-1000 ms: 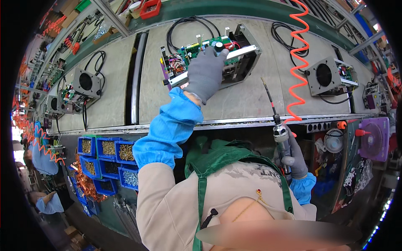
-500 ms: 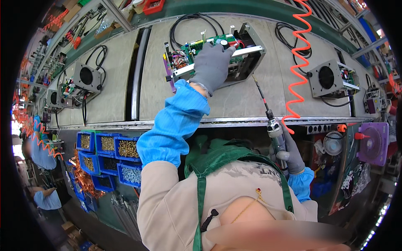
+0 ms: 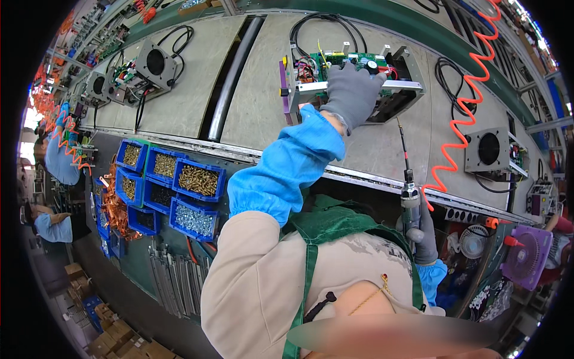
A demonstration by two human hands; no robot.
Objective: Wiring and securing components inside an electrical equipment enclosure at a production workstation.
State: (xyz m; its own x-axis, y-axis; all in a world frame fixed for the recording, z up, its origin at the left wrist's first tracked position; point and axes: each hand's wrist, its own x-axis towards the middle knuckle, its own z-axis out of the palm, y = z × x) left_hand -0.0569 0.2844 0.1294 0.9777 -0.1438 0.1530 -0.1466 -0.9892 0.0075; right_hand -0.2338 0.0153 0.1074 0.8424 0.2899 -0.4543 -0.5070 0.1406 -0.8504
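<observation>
An open metal-framed electronics unit (image 3: 402,85) lies on the workbench, its green circuit board (image 3: 359,58) facing up and a purple strip (image 3: 284,90) at its left end. My left hand (image 3: 353,94), in a grey glove, reaches over the front rail onto the board. Its fingers curl down among the parts and hide what they pinch there. Lower right, my gloved right hand (image 3: 426,238) is wrapped round a power screwdriver (image 3: 411,206). The long thin bit points up toward the bench and ends just short of the unit's near right corner.
Blue bins (image 3: 194,219) of screws and small metal parts stand left of me. A coiled orange air hose (image 3: 457,140) hangs at the right. Similar fan-fitted units (image 3: 156,63) sit farther along the bench, past a metal roller (image 3: 236,78). A purple fan (image 3: 526,257) stands far right.
The view has turned, so the bench and unit sit farther right and tilted. My left hand stays on the board, and my right hand still holds the screwdriver below the unit's right corner.
</observation>
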